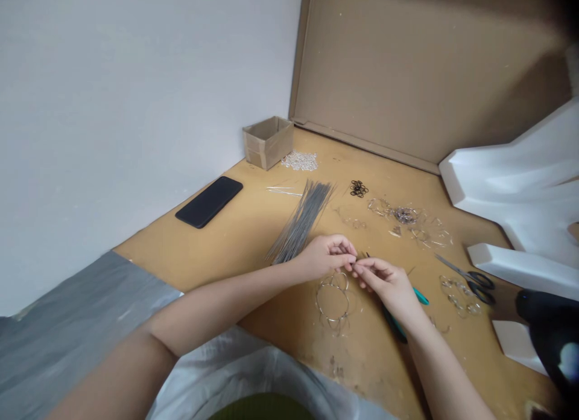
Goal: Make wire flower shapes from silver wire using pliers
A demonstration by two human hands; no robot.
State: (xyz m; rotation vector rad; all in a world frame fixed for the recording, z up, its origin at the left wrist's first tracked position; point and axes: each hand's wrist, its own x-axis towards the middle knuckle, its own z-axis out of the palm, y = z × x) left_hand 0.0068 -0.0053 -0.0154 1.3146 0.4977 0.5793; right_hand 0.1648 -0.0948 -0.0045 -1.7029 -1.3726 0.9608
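Observation:
My left hand is closed, thumb and index fingertip pinched together over the table. Against it, my right hand also pinches, its fingertips meeting those of the left. Whatever sits between them is tiny and mostly hidden. Just below the fingers is a silvery wire ring with small wire loops around it; I cannot tell whether it hangs from the fingers or lies on the table. Green-handled pliers lie partly hidden beneath my right hand and wrist. Beside my left hand rests a bundle of thin grey wires.
On the wooden table are a black phone, a small cardboard box, clear beads, black rings, looped wire pieces, scissors and more wire loops. White foam blocks line the right side; a cardboard panel stands behind.

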